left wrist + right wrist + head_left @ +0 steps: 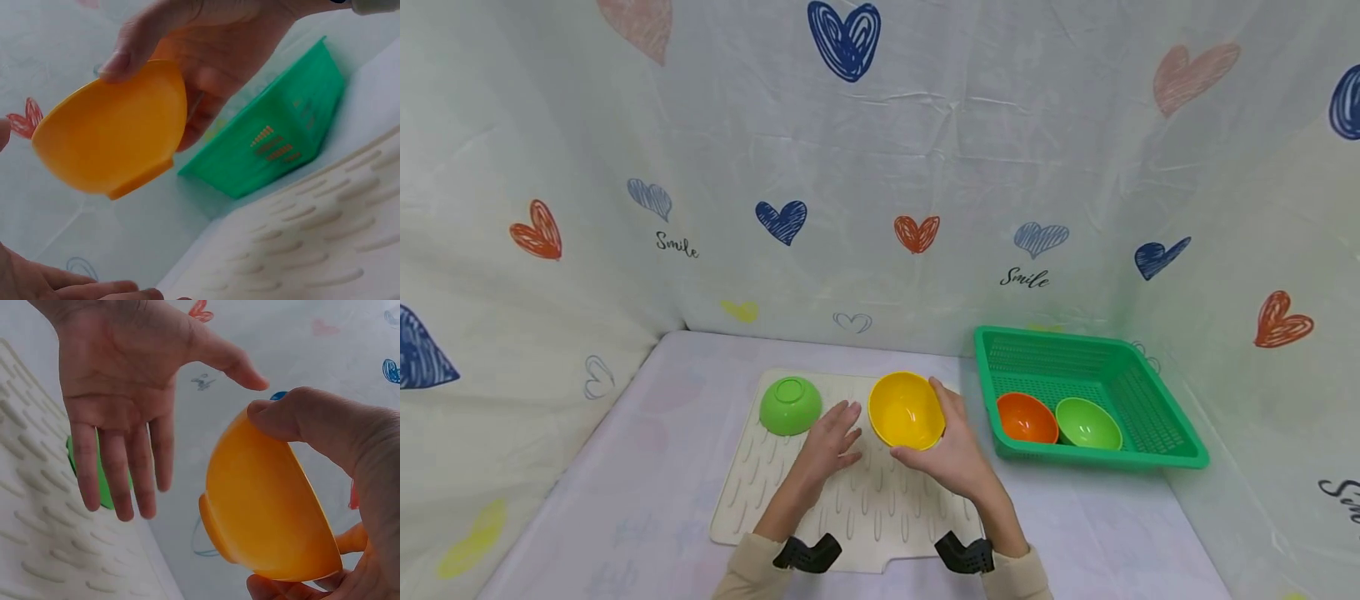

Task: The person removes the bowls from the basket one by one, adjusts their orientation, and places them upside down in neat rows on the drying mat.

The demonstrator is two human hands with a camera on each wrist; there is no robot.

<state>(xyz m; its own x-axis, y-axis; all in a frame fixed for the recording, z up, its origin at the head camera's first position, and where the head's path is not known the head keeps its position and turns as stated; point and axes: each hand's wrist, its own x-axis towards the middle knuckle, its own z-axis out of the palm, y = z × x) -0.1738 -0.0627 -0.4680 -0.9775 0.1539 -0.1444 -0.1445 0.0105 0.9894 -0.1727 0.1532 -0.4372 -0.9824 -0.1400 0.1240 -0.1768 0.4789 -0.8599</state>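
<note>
Yellow, the tilted bowl (906,410) is above the white mat (880,542), gripped by the right hand (952,446) between thumb and fingers; the left hand (827,447), straight-fingered, stands apart, palm towards it, partly hiding the green bowl (790,406) in the right wrist view. The wall cloth (850,150) reads "Smile" (another script is cut off).

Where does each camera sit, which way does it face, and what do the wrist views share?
Head: on the head, facing forward and down at the mat and basket; the left hand, right hand and forearms show.
Left wrist: faces across at the yellow bowl and right hand, basket behind; left fingers show along the bottom.
Right wrist: faces the yellow bowl and left palm; the right thumb shows.
Shared: both wrist views show the right hand holding the yellow bowl.
</note>
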